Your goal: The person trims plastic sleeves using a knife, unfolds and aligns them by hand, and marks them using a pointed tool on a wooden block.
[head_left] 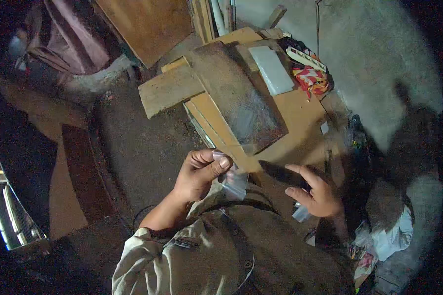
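Note:
In front of my chest, my left hand [202,173] pinches a small clear plastic bag [235,183] between thumb and fingers. The bag hangs limp, and its contents, if any, are hard to make out. To the right, my right hand [316,192] is held with index finger and thumb spread apart. Just below that thumb shows a bit of clear, shiny plastic [301,213]; whether it touches the hand I cannot tell. The lower fingers of the right hand are in shadow.
Ahead lies a worn dark board [238,93] on a tan wooden surface [300,118]. A white slab [271,70], a cream slotted strip [306,59] and a red-yellow cloth [311,81] rest there. A plank [170,91] juts left. Plastic bags [391,236] lie at lower right.

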`<state>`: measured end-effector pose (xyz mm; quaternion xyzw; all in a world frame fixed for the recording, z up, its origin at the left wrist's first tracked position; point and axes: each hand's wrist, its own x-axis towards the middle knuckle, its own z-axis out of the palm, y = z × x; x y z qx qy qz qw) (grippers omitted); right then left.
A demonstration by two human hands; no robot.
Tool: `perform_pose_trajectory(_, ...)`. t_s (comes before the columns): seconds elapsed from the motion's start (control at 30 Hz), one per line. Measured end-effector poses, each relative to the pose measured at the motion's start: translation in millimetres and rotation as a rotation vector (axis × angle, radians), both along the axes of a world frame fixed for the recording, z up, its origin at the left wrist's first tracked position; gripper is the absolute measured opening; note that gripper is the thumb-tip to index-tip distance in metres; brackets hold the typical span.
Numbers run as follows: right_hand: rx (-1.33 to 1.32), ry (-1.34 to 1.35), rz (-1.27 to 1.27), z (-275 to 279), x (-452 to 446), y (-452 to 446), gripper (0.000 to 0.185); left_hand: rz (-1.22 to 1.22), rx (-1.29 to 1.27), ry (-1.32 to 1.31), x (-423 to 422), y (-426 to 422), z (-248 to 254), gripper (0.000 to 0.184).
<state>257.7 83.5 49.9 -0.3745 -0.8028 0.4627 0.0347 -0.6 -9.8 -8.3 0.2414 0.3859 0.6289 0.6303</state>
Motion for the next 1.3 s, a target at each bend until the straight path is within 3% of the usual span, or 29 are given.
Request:
perform_pose_trajectory(0.1, 0.147, -0.132, 0.092, 11, -5, 4, 0.045, -0.024, -0.006, 0.049, -3, -1, -6, 0.015)
perform_pose_trajectory(0.2, 0.094, 0.071, 0.012, -10, 0, 0, 0.044, -0.018, -0.014, 0.080, -2, -1, 2, 0.016)
perform_pose_trajectory(0.3, 0.157, -0.033, 0.092, 2, -5, 6, 0.045, -0.061, 0.029, 0.176, -5, -1, -4, 0.017)
perform_pose_trajectory(0.63, 0.238, 0.039, 0.083, -15, -7, 10, 0.046, -0.272, -0.010, 0.261, 2, -1, 8, 0.011)
perform_pose_trajectory(0.7, 0.246, -0.130, 0.109, -7, -10, 11, 0.045, -0.294, 0.012, 0.281, 5, 0, 4, 0.011)
perform_pose_trajectory(0.8, 0.299, 0.003, 0.094, -19, -11, 10, 0.045, -0.304, -0.031, 0.322, 7, 0, 5, 0.011)
perform_pose_trajectory(0.93, 0.363, -0.022, 0.093, -20, -16, 7, 0.042, -0.316, 0.033, 0.421, 9, 1, 1, 0.011)
perform_pose_trajectory(1.1, 0.216, -0.045, 0.011, 3, -19, 10, 0.044, -0.291, 0.007, 0.366, 11, -1, -5, 0.012)
perform_pose_trajectory(1.3, 0.236, -0.021, 0.039, 11, -1, 13, 0.048, -0.165, -0.019, 0.131, 4, 1, -1, 0.019)
